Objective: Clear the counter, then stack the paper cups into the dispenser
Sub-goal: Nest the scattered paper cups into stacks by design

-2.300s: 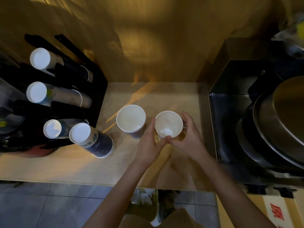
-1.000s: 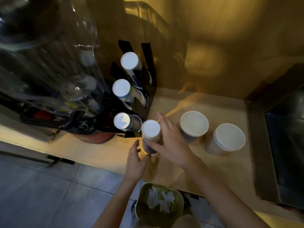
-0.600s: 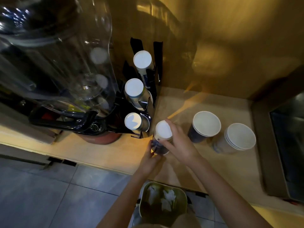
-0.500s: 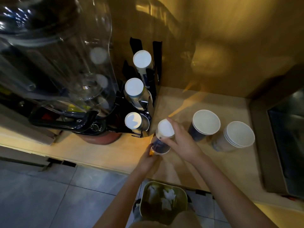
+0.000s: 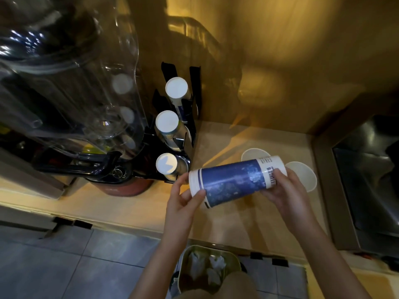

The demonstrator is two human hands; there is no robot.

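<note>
Both hands held the blue cup stack [image 5: 234, 182] on its side above the worktop [image 5: 248, 216], left hand [image 5: 183, 197] fingers clamped near one end, right hand [image 5: 282, 188] fingers wrapped round the other. Gripped only at its ends, the nested stack could pull apart mid-transfer. Just beyond the left fingers, the black dispenser [image 5: 190, 126] already held three stacks; two white cups [image 5: 304, 175] stood behind the right fingers.

- The stack of cups [image 5: 233, 182] lies sideways above the counter [image 5: 248, 134], held between left hand [image 5: 183, 201] and right hand [image 5: 282, 188]
- The dispenser [image 5: 190, 117] stands left of it
- Two cups [image 5: 302, 173] sit behind the right hand
- A bin [image 5: 207, 266] is below the counter's edge
</note>
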